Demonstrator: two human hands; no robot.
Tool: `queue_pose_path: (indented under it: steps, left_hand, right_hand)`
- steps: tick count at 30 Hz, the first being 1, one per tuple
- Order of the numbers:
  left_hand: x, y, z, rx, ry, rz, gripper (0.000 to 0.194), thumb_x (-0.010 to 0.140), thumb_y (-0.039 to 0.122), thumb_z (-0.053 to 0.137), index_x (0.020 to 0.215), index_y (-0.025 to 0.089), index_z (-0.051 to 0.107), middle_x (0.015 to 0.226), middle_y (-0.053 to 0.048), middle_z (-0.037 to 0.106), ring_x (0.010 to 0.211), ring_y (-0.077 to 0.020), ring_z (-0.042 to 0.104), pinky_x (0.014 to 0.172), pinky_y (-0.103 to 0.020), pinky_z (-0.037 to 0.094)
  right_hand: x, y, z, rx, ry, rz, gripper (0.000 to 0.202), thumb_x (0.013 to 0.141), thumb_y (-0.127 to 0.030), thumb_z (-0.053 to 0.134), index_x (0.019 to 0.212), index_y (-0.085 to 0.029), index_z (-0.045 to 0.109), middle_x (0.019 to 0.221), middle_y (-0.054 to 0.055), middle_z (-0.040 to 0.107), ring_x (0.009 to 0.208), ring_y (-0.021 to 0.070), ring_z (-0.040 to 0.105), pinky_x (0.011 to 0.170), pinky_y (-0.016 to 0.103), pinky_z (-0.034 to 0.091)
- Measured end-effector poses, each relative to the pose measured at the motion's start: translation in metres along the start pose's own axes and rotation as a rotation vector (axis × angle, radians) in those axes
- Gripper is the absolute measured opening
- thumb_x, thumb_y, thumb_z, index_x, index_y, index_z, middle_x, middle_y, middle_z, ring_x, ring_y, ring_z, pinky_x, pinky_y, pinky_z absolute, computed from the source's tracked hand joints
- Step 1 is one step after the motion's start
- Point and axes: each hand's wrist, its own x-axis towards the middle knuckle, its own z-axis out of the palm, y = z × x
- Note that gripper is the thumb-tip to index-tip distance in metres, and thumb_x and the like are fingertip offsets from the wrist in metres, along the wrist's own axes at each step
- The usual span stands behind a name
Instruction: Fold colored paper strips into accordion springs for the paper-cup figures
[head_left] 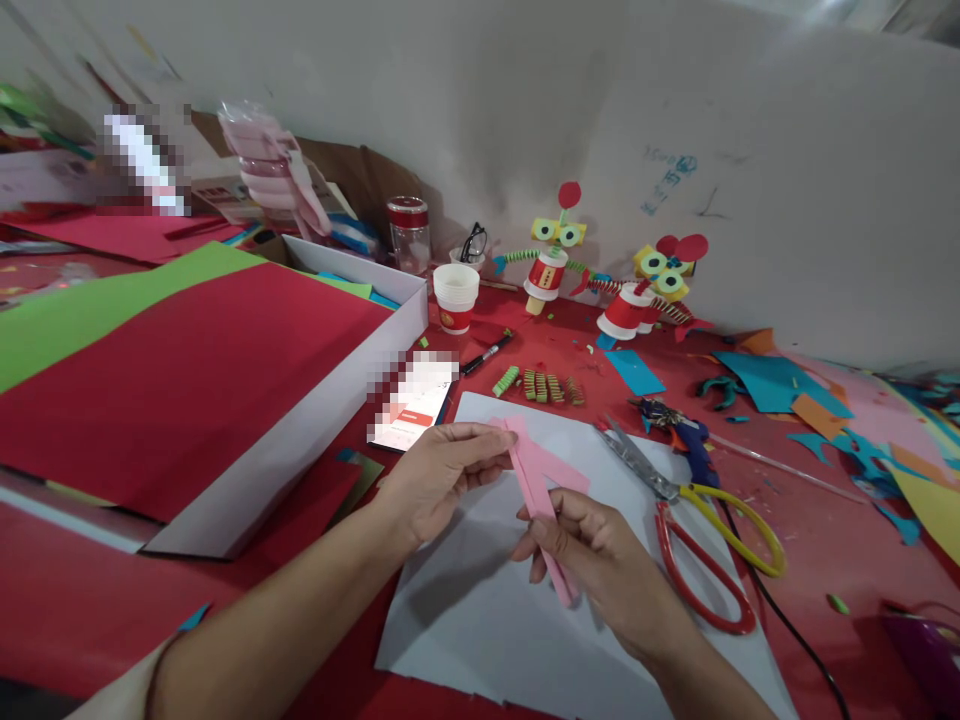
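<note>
Both my hands are closed on a folded pink paper strip (537,492), held tilted above a pale grey board (450,640). My left hand (442,475) pinches its upper end between thumb and fingers. Lower down, my right hand (577,545) grips the strip, whose bottom end sticks out past the fingers. Another pink paper piece (562,468) slants off to the right behind it; I cannot tell whether the two are joined. To the right of my right hand lie large scissors (664,487) with one red and one yellow handle, their blades apart.
A white box (300,400) with red paper (202,370) stands left. Beyond the board are a phone (414,405), a pen (486,355), folded paper springs (544,387), stacked paper cups (455,298) and two cup figures (546,275). A glue gun (694,445) and paper scraps (825,440) lie right.
</note>
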Motion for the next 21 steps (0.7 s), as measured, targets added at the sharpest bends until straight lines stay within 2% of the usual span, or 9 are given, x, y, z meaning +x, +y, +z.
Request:
queue_pose_path:
  steps: [3, 8, 10, 18, 21]
  left_hand:
    - [-0.0003, 0.0013, 0.0012, -0.023, 0.028, 0.008, 0.013, 0.065, 0.027, 0.079, 0.068, 0.018, 0.071, 0.071, 0.000, 0.068, 0.068, -0.0094, 0.060, 0.070, -0.023, 0.045]
    - [0.0001, 0.0025, 0.0029, -0.049, 0.066, -0.012, 0.015, 0.062, 0.026, 0.080, 0.065, 0.016, 0.070, 0.067, -0.001, 0.065, 0.062, -0.0093, 0.057, 0.066, -0.024, 0.044]
    - [0.0004, 0.0024, 0.0028, -0.063, 0.075, -0.021, 0.016, 0.061, 0.025, 0.081, 0.065, 0.015, 0.070, 0.067, -0.002, 0.065, 0.063, -0.0093, 0.056, 0.066, -0.024, 0.043]
    - [0.0016, -0.0007, -0.0017, -0.058, 0.066, 0.060, 0.018, 0.063, 0.028, 0.080, 0.070, 0.016, 0.070, 0.070, 0.001, 0.064, 0.064, -0.0071, 0.055, 0.066, -0.021, 0.041]
    - [-0.0018, -0.0028, 0.0008, -0.026, -0.013, 0.050, 0.017, 0.066, 0.030, 0.078, 0.070, 0.016, 0.070, 0.071, 0.000, 0.064, 0.065, -0.0079, 0.055, 0.070, -0.023, 0.043]
  right_hand:
    - [-0.0004, 0.0002, -0.0001, 0.001, 0.000, 0.001, 0.033, 0.082, -0.049, 0.059, 0.088, -0.017, 0.060, 0.062, -0.001, 0.059, 0.051, 0.0094, 0.050, 0.044, 0.020, 0.034]
    - [0.0002, 0.0034, -0.0006, 0.026, -0.007, -0.014, 0.032, 0.085, -0.048, 0.057, 0.091, -0.017, 0.060, 0.077, 0.004, 0.066, 0.061, 0.0114, 0.057, 0.045, 0.020, 0.036]
    - [0.0007, 0.0045, -0.0004, 0.017, -0.002, -0.016, 0.032, 0.085, -0.048, 0.057, 0.089, -0.017, 0.060, 0.077, 0.004, 0.067, 0.062, 0.0115, 0.058, 0.045, 0.020, 0.037]
    - [-0.0007, 0.0065, 0.0014, 0.027, 0.003, 0.010, 0.031, 0.084, -0.046, 0.059, 0.090, -0.016, 0.061, 0.075, 0.004, 0.068, 0.062, 0.0116, 0.059, 0.047, 0.019, 0.038]
    - [0.0007, 0.0079, 0.0038, 0.034, 0.033, -0.010, 0.030, 0.084, -0.045, 0.059, 0.087, -0.016, 0.060, 0.075, 0.004, 0.068, 0.063, 0.0119, 0.060, 0.048, 0.019, 0.040]
